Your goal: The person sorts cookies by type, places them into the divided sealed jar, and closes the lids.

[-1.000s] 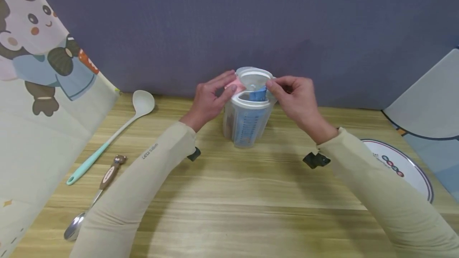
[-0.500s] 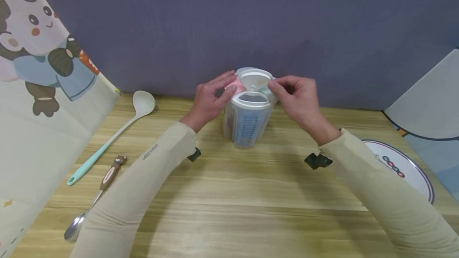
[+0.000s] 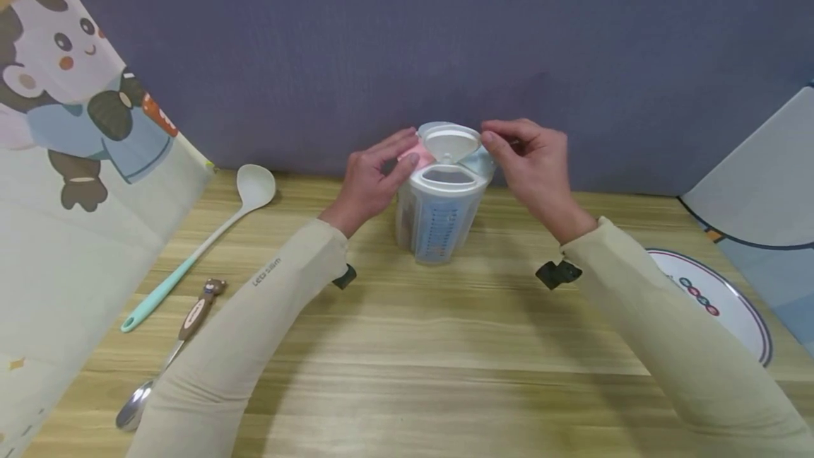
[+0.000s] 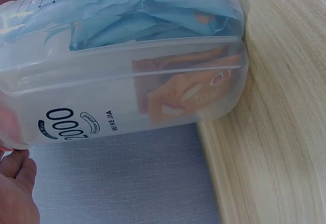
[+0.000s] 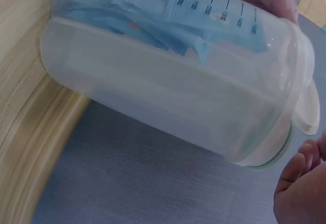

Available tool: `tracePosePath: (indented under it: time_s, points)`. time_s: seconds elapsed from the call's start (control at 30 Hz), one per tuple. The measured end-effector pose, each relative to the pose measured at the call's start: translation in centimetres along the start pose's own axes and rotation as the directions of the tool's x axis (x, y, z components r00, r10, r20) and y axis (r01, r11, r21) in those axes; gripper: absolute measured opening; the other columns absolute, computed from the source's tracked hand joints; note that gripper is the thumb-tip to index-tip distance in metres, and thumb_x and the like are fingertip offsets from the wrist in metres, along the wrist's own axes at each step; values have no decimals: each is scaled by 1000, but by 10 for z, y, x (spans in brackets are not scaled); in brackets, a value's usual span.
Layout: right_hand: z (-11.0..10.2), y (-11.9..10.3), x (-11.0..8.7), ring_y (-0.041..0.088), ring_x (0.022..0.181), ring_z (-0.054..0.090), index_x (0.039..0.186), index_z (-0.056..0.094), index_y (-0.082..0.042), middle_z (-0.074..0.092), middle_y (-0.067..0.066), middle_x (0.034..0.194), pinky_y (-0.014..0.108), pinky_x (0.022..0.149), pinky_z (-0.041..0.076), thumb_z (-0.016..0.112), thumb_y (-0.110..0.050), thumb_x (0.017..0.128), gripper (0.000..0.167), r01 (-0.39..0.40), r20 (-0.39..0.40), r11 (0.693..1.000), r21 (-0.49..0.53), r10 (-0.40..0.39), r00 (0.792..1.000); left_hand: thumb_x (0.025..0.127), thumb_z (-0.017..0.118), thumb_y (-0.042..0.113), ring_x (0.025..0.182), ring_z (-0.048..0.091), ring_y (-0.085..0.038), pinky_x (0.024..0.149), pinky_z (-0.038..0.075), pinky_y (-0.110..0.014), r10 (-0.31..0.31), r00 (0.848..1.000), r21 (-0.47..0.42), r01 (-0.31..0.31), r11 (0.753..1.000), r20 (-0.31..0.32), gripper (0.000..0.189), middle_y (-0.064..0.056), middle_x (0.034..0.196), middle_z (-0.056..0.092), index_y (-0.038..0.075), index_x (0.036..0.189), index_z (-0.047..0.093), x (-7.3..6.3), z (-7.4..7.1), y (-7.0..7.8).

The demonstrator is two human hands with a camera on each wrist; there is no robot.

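A clear plastic storage jar (image 3: 445,218) with divided compartments stands upright on the wooden table against the grey-blue backdrop. Its lid has pink, pale green and white sections, and the white flap (image 3: 450,140) is raised. Light blue packets (image 4: 153,23) fill the front compartment, with an orange packet (image 4: 188,89) in the one beside it. My left hand (image 3: 375,175) grips the jar's top at the pink side, between thumb and fingers. Close to the flap's right edge is my right hand (image 3: 531,168), its fingers curled with thumb against index. A small gap from the flap shows in the right wrist view.
On the left lie a ladle (image 3: 256,187) with a mint handle and a metal spoon (image 3: 196,313) with a brown bear handle. A white plate (image 3: 721,302) with a dark rim sits at the right, partly hidden by my right sleeve.
A blue packet sticking up in the jar's front opening has gone down inside. My right hand has shifted slightly up and right. My left hand stays on the lid.
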State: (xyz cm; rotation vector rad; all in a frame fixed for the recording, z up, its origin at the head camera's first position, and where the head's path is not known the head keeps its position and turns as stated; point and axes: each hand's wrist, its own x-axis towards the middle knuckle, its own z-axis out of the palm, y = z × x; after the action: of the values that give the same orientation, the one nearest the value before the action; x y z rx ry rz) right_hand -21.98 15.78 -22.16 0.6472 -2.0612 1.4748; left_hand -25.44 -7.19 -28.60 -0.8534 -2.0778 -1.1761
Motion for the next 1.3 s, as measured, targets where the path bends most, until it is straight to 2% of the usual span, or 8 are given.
tracePosePath:
  time_s: [0.17,0.23,0.4,0.63,0.83,1.03,1.17,1.3]
  points:
    - [1,8,2,11,74,58,102,71,5,69,4,90,17,61,47,69,-5,86,19,-33,60,999,-12,34,998,94,61,18,121,49,-10,99,38,-24,-8,1000,-3,8,1000,5,32,-7,132,55,3,122,62,-1,0,0]
    - [0,18,3,13,72,57,101,72,3,69,4,89,18,57,45,70,-7,86,18,-33,70,999,-19,34,997,94,61,18,121,49,-11,100,37,-24,-7,1000,-6,7,1000,5,32,-7,132,54,3,123,62,-2,-1,0]
    - [-4,19,-3,13,68,56,98,72,3,70,3,86,18,55,45,70,-5,86,15,-19,97,1000,-21,21,995,94,60,18,120,50,-11,101,37,-25,2,1000,-9,-2,1000,1,31,-7,131,55,3,122,63,-2,-1,1]
    - [-7,24,-11,13,75,62,89,71,9,69,17,87,19,61,50,67,10,82,8,77,148,991,105,-93,985,95,59,18,120,48,-8,101,36,-24,-18,1000,3,18,1000,12,31,-6,131,55,4,122,63,-2,-3,2]
    - [-7,24,-13,17,80,63,89,71,10,66,22,88,21,64,52,65,15,81,11,88,185,979,183,-123,975,94,60,14,120,51,-14,101,36,-25,22,1000,-9,-22,1000,-14,30,-9,130,56,1,120,64,-2,-4,1]
    - [1,15,-12,15,76,58,89,71,9,67,17,88,19,60,47,67,11,82,9,67,237,990,125,-96,967,94,60,15,119,52,-15,101,37,-25,29,999,-4,-29,1000,-19,29,-9,130,56,2,120,64,-3,-5,0]
    - [6,0,-14,11,72,50,87,70,11,67,15,83,18,58,40,68,10,82,6,109,256,993,52,-119,959,94,61,15,120,51,-14,101,37,-25,24,1000,-15,-24,1000,-11,30,-9,130,56,2,121,64,-3,-4,0]
    - [7,0,-14,11,74,50,85,71,10,68,16,83,19,59,40,70,11,79,6,143,270,990,-10,-135,953,93,61,15,121,50,-13,101,36,-25,31,1000,-19,-31,999,-4,31,-9,130,55,2,121,63,-3,-4,1]
